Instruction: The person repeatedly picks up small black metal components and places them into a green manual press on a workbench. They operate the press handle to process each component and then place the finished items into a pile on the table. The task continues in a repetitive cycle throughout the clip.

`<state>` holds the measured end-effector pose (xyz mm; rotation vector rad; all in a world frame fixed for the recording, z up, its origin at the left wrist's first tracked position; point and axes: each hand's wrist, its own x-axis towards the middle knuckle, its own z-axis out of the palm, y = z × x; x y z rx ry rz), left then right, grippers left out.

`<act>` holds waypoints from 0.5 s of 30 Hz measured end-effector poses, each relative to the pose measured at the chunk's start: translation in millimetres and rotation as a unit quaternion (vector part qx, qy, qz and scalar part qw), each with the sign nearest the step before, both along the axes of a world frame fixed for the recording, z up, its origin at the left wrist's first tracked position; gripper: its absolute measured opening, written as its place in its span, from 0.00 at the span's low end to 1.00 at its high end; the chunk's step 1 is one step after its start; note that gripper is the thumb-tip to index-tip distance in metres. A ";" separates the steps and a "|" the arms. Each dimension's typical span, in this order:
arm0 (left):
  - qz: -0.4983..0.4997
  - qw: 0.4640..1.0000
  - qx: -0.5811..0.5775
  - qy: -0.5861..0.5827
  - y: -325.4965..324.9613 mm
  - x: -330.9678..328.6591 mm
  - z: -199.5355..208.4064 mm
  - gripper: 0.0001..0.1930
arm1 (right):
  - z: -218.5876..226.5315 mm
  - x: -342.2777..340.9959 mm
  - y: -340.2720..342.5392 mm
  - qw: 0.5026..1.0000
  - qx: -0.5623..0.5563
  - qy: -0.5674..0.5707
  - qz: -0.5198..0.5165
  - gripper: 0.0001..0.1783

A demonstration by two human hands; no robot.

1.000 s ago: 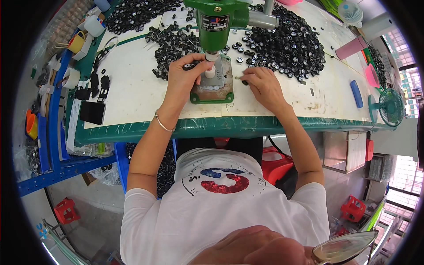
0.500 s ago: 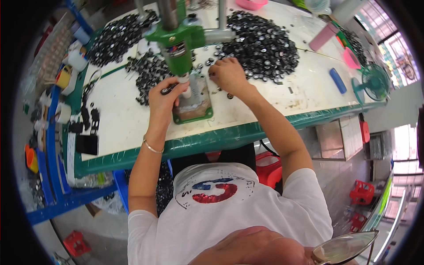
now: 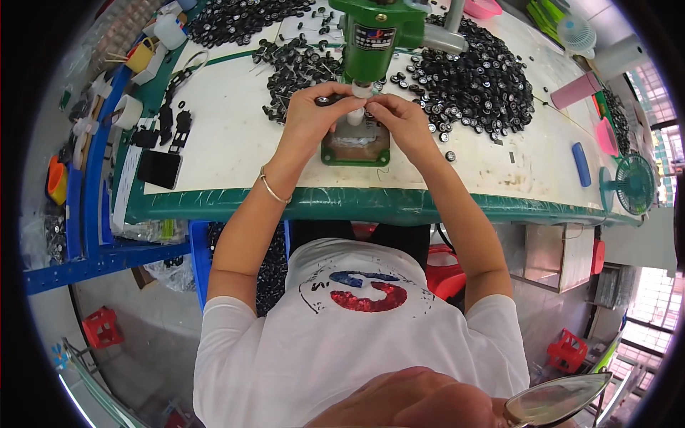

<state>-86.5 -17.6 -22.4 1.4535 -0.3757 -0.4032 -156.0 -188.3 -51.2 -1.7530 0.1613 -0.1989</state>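
A green bench press (image 3: 369, 50) stands in front of me, its white plunger tip (image 3: 362, 90) above a white post (image 3: 354, 117) on the base plate (image 3: 357, 158). My left hand (image 3: 311, 120) is closed beside the tip, with a small black wheel (image 3: 325, 100) held in its curled fingers. From the other side my right hand (image 3: 405, 123) pinches at the gap between tip and post, its thumb and forefinger meeting the left fingertips. Whatever lies between the right fingertips is hidden.
Heaped black wheels (image 3: 474, 82) lie right of the press; black wheels with thin pins (image 3: 296, 71) lie left. A phone (image 3: 159, 169), a blue bar-shaped object (image 3: 581, 164), a pink bottle (image 3: 575, 90) and a small green fan (image 3: 633, 184) are on the table. Its green edge (image 3: 342, 205) runs before me.
My right hand has left the edge of the right heap and come in to the press, meeting my left hand. The left hand keeps the wheel. The whole view has shifted.
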 end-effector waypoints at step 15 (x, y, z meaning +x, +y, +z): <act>0.008 1.000 0.010 -0.027 -0.6 2.8 2.4 0.09 | 1.7 9.7 7.5 0.999 0.044 -0.007 -0.006 0.17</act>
